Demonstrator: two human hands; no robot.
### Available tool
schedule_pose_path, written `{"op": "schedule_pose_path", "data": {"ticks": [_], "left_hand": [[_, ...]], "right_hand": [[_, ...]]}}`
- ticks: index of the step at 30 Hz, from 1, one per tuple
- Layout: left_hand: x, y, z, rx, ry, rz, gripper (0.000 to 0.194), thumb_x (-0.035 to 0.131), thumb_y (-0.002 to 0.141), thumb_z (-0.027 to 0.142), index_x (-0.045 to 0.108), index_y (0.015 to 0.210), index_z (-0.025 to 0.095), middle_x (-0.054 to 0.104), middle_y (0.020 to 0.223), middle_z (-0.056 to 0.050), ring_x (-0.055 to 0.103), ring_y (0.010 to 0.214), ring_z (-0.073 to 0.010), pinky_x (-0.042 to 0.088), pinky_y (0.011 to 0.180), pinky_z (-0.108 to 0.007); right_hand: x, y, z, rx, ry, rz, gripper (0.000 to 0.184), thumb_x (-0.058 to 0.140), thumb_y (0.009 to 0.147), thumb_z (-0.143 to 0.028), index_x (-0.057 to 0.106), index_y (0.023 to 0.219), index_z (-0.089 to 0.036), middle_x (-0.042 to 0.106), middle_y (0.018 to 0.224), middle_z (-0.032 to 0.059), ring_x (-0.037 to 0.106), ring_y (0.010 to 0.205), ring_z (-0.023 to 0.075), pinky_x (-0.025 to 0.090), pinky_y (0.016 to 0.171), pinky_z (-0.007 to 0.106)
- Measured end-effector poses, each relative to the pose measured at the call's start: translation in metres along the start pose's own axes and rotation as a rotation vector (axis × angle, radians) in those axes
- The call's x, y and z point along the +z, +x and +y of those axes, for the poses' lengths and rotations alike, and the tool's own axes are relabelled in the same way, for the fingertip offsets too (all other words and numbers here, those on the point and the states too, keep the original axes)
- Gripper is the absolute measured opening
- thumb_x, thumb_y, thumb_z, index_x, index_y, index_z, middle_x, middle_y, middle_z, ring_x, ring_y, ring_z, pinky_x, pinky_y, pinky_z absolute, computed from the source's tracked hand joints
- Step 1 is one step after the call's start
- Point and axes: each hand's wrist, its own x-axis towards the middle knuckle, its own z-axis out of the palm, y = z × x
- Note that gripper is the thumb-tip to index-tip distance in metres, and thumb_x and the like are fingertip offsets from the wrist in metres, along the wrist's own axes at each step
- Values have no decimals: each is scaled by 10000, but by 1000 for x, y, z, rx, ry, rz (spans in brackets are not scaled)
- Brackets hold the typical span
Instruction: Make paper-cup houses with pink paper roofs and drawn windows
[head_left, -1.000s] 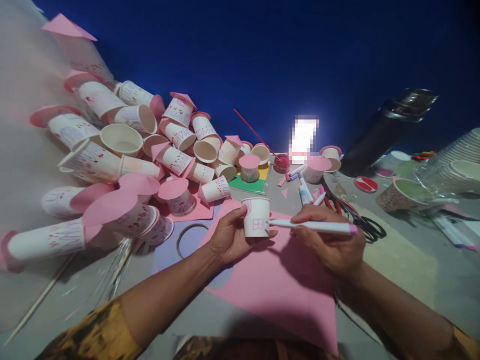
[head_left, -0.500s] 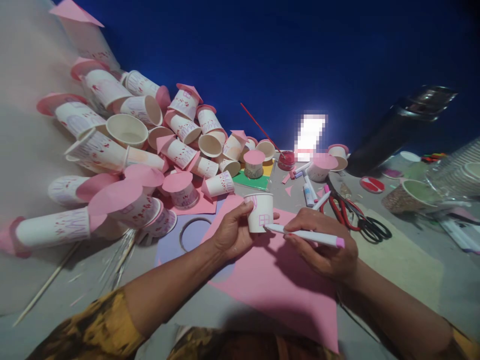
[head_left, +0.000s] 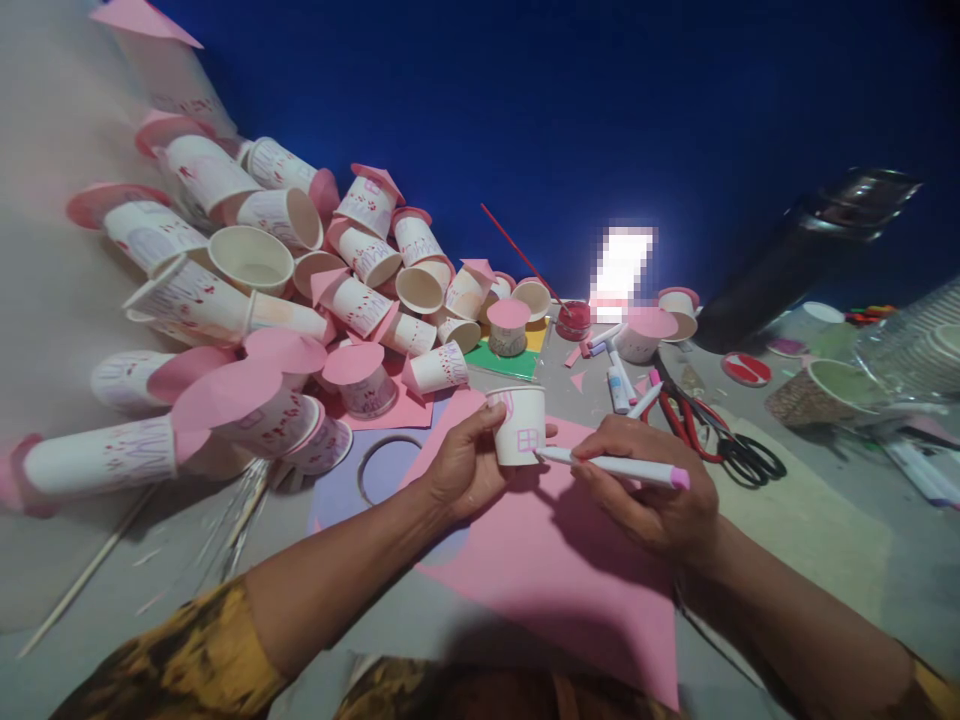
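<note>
Marker tip [head_left: 544,455] shifts right near drawn window [head_left: 528,440] | left hand [head_left: 471,462] grasps paper cup [head_left: 520,412] | right hand [head_left: 654,505] pinches marker [head_left: 634,470]

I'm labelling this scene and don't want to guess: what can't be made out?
In head view:
Held cup, far side: turned away.
Left hand, some fingers: behind the cup.
Pen, tip contact: too small to tell.
Bright patch: pixelated.
Stacked cups, right end: cut off by the edge.

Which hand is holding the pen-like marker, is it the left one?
No, the right hand holds the white marker, while the left hand holds the small paper cup.
</note>
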Motion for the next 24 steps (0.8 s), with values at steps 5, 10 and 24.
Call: {"op": "schedule_pose_path", "data": {"ticks": [5,10,24], "left_hand": [[-2,1,-1,10,-13,-9,425,665,891,282,616,1248,57,796,974,-211,772,898,-302,591,885,-430],[-3,2,-2,13,-36,-15,410,665,884,262,623,1245,70,802,969,-187,772,873,-289,594,859,-423],[-3,2,0,-14,-39,-1,488,631,914,293,557,1334,57,798,980,-202,774,868,-302,586,849,-438]], "right_hand": [[0,-1,0,6,11,14,162,626,907,-86,691,998,-204,740,761,41,653,607,168,476,551,292],[2,-1,-1,-14,29,5,157,630,908,-89,692,1003,-198,740,751,43,661,622,175,485,566,295],[-1,1,1,20,17,37,133,634,899,-109,710,948,-207,755,751,44,679,592,173,510,548,285]]}}
